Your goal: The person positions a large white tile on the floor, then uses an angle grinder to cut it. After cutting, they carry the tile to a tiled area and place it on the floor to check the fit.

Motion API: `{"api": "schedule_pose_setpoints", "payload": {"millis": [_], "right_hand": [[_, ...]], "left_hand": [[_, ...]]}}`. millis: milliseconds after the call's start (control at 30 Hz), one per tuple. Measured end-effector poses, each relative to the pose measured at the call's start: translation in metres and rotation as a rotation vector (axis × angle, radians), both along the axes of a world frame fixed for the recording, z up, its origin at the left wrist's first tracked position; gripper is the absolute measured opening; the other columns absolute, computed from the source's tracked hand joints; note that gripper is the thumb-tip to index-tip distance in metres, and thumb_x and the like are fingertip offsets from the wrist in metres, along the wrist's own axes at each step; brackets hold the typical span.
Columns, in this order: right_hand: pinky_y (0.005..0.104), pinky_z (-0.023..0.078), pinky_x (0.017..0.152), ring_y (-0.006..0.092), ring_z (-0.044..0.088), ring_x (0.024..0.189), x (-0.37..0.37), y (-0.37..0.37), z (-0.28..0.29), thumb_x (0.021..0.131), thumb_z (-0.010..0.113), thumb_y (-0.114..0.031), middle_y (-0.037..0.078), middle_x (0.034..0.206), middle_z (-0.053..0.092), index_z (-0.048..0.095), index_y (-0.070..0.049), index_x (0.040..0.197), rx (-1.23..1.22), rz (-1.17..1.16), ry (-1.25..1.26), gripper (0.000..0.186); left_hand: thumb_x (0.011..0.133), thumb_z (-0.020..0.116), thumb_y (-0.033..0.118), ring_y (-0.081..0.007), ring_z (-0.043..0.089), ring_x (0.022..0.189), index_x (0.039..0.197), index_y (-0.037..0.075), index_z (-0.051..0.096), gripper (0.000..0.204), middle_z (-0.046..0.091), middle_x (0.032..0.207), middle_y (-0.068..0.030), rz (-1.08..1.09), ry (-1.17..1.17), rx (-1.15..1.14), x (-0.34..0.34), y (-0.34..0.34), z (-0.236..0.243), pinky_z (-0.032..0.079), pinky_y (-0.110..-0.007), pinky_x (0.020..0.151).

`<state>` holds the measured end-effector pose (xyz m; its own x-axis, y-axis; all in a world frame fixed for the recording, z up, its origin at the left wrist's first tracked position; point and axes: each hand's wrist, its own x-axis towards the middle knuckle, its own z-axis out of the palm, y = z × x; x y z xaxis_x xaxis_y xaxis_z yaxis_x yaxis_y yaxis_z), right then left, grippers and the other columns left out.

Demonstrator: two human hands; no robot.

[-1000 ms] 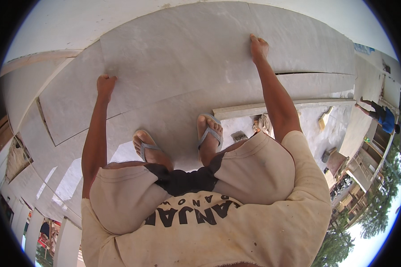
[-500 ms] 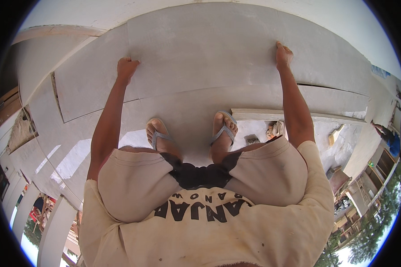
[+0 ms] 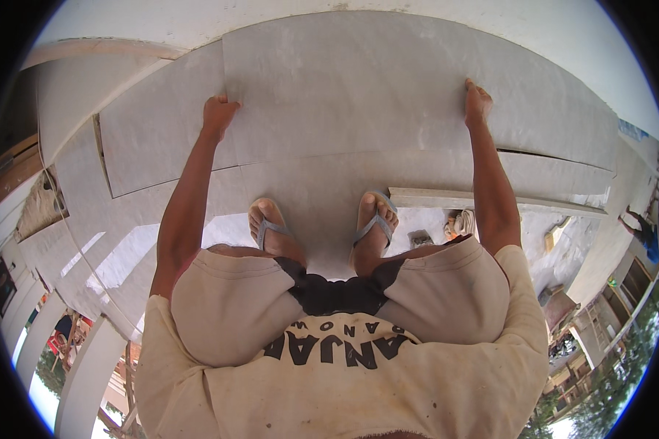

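Observation:
My left hand (image 3: 220, 115) rests with curled fingers on a large grey panel (image 3: 359, 88), just below a vertical seam at its left part. My right hand (image 3: 478, 102) is on the same panel farther right, fingers also curled against it; whatever may be under the fingers of either is hidden. Both arms are stretched forward. My sandalled feet (image 3: 373, 223) stand apart on the grey surface below. A narrow strip (image 3: 432, 196) lies right of my feet, with crumpled cloth (image 3: 458, 223) beside it.
A white wall (image 3: 359, 9) borders the panels. A cord (image 3: 66, 219) runs down the left, near a broken opening (image 3: 44, 205). At the far right another person in blue (image 3: 648, 238) is beside pale boards (image 3: 600, 249). Trees (image 3: 637, 373) show beyond.
The view has turned slightly, so both hands and the panel sit farther right in the picture. Both hands keep their curled grip on the panel. The person in blue appears lower and nearer the rim.

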<state>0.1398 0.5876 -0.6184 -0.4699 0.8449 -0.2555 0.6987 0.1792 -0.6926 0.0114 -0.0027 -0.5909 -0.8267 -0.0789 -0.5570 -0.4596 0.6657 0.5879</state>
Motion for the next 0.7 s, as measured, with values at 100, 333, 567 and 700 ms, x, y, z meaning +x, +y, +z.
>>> {"api": "schedule_pose_setpoints", "payload": {"millis": [100,333,567,700], "right_hand": [[0.0414,0.045,0.066,0.0198,0.052,0.066,0.000,-0.009,0.003,0.089,0.072,-0.037,0.009,0.067,0.060,0.066,0.003,0.074,0.019,-0.010,0.040,0.043],[0.0410,0.042,0.062,0.0179,0.046,0.061,-0.001,-0.007,0.003,0.089,0.070,-0.036,0.007,0.060,0.052,0.058,0.000,0.065,-0.004,-0.023,0.020,0.045],[0.0425,0.045,0.067,0.0215,0.052,0.066,0.004,-0.002,0.000,0.088,0.070,-0.040,0.010,0.066,0.057,0.060,0.000,0.069,0.026,-0.004,0.000,0.046],[0.0408,0.048,0.077,0.0222,0.060,0.077,0.003,-0.006,0.003,0.088,0.069,-0.041,0.011,0.077,0.066,0.071,0.002,0.085,0.017,-0.007,-0.039,0.043]], "left_hand": [[0.080,0.077,0.013,-0.0200,0.066,0.084,0.099,-0.005,0.073,0.027,0.071,0.090,-0.0108,0.032,0.007,-0.019,-0.001,-0.003,-0.007,0.051,-0.035,0.077],[0.080,0.077,0.015,-0.0173,0.060,0.078,0.092,-0.001,0.070,0.021,0.066,0.084,-0.0055,0.042,0.032,-0.015,0.003,-0.007,-0.010,0.048,-0.035,0.072],[0.081,0.077,0.014,-0.0176,0.060,0.077,0.096,-0.002,0.070,0.023,0.065,0.082,-0.0053,-0.012,0.088,-0.050,0.007,0.003,0.001,0.048,-0.036,0.073],[0.081,0.077,0.015,-0.0147,0.057,0.075,0.093,0.000,0.067,0.022,0.061,0.080,-0.0028,-0.059,0.069,-0.054,0.005,-0.008,-0.003,0.047,-0.034,0.070]]}}
